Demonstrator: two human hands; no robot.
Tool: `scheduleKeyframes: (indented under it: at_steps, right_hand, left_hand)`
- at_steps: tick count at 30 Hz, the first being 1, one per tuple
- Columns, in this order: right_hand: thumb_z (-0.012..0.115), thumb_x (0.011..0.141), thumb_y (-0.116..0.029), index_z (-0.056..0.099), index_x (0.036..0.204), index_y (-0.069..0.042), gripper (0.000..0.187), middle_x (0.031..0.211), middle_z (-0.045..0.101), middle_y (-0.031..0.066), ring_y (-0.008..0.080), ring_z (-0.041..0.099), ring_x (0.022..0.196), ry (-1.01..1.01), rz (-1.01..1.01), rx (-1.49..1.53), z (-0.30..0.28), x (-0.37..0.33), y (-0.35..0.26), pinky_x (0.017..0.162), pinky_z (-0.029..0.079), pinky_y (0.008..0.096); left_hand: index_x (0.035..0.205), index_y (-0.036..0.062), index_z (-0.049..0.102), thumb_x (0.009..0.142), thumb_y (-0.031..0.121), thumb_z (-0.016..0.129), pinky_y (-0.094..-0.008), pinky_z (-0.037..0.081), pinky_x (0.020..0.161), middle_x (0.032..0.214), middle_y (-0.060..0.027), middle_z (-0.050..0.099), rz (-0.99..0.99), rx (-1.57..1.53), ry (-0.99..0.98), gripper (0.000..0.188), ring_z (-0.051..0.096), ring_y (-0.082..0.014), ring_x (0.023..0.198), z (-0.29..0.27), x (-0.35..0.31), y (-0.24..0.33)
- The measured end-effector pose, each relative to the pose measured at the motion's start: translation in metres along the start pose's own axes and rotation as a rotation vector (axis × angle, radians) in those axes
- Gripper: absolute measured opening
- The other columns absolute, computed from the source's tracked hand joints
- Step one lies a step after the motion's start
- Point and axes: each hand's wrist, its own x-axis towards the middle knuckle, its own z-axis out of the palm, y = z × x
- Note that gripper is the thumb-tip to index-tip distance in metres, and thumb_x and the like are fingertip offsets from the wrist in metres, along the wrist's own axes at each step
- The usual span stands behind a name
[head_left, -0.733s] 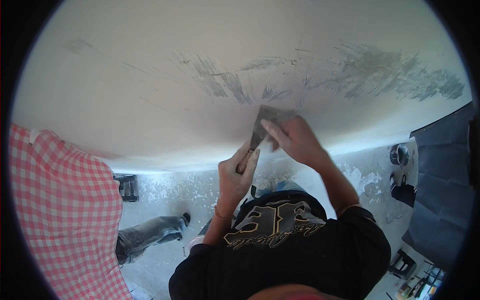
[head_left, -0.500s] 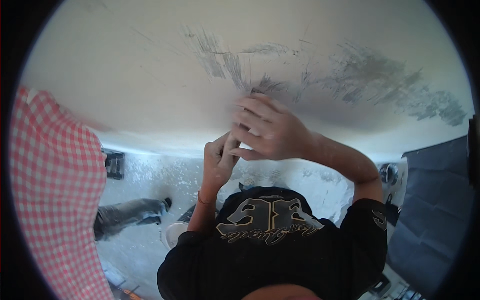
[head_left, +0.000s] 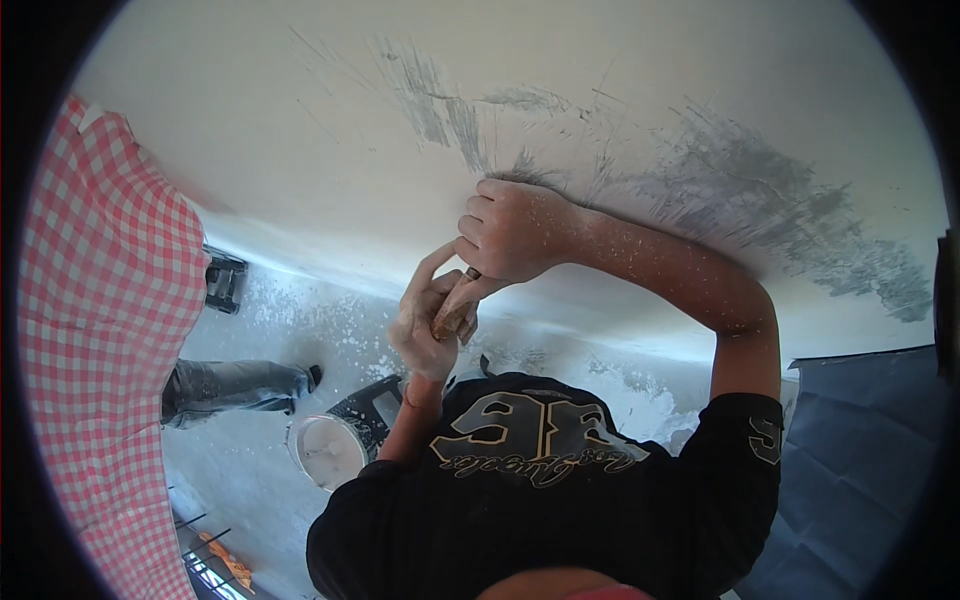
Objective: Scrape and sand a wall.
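Note:
My right hand [head_left: 522,228] is closed, knuckles close against the pale wall [head_left: 250,160], around the upper part of a tool with a brown wooden-looking handle [head_left: 440,324]. The tool's working end is hidden under that hand. Lower down, my left hand [head_left: 418,325] curls its fingers loosely around the handle's lower end. White dust speckles my right hand and forearm. Just above the hands, grey scraped streaks [head_left: 430,100] mark the wall, and a wider grey scraped patch [head_left: 745,175] spreads to the right.
At the left stands a person in a red-and-white checked garment [head_left: 110,320]. Another person's trouser leg [head_left: 240,388] shows below. A round bucket [head_left: 330,450] with pale contents sits on the white-spattered floor [head_left: 240,460]. Dark sheeting [head_left: 860,450] hangs at the right.
My right hand's fingers, spread and blurred before, are now closed. My left hand has shifted slightly down and left, opening its grip somewhat. The view has tilted, showing more of the bucket.

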Motion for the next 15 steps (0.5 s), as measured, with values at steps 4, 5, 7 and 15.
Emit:
scheduleKeyframes:
  at_steps: [4, 5, 7, 15]
  right_hand:
    - [0.058, 0.087, -0.07, 0.056, 0.059, -0.008, 0.067, 0.058, 0.051, 0.0024, 0.0195, 0.051, 0.057, -0.104, 0.059, 0.031, -0.001, -0.002, -0.005, 0.061, 0.041, 0.0331]
    - [0.056, 0.087, -0.072, 0.056, 0.058, -0.008, 0.071, 0.057, 0.051, 0.0027, 0.0194, 0.05, 0.057, -0.095, 0.071, 0.017, 0.0, -0.004, -0.006, 0.06, 0.041, 0.033]
    - [0.056, 0.088, -0.072, 0.055, 0.057, -0.007, 0.071, 0.056, 0.05, 0.0026, 0.0194, 0.049, 0.056, -0.057, 0.076, -0.006, 0.003, -0.002, -0.008, 0.06, 0.041, 0.0331]
    - [0.058, 0.089, -0.067, 0.053, 0.056, -0.008, 0.068, 0.056, 0.047, 0.0014, 0.0186, 0.045, 0.055, 0.104, 0.056, -0.086, 0.012, -0.006, -0.006, 0.059, 0.041, 0.0332]
  left_hand:
    - [0.14, 0.0013, 0.041, 0.102, 0.046, 0.026, -0.0219, 0.024, 0.039, 0.059, -0.006, 0.056, -0.038, 0.079, 0.221, 0.061, 0.036, -0.0071, 0.041, 0.008, 0.002, -0.007]
    - [0.137, 0.0032, 0.041, 0.103, 0.048, 0.027, -0.0218, 0.023, 0.039, 0.058, -0.0053, 0.056, -0.103, 0.198, 0.29, 0.058, 0.034, -0.0062, 0.041, 0.008, 0.006, -0.009]
    - [0.133, 0.0033, 0.042, 0.103, 0.048, 0.028, -0.0216, 0.022, 0.039, 0.057, -0.0049, 0.056, -0.086, 0.21, 0.275, 0.055, 0.034, -0.0055, 0.041, 0.001, 0.009, -0.014]
    - [0.115, 0.0019, 0.046, 0.107, 0.053, 0.026, -0.0221, 0.023, 0.042, 0.057, -0.0051, 0.054, -0.022, 0.27, 0.197, 0.056, 0.039, -0.0065, 0.043, -0.019, 0.018, -0.029]
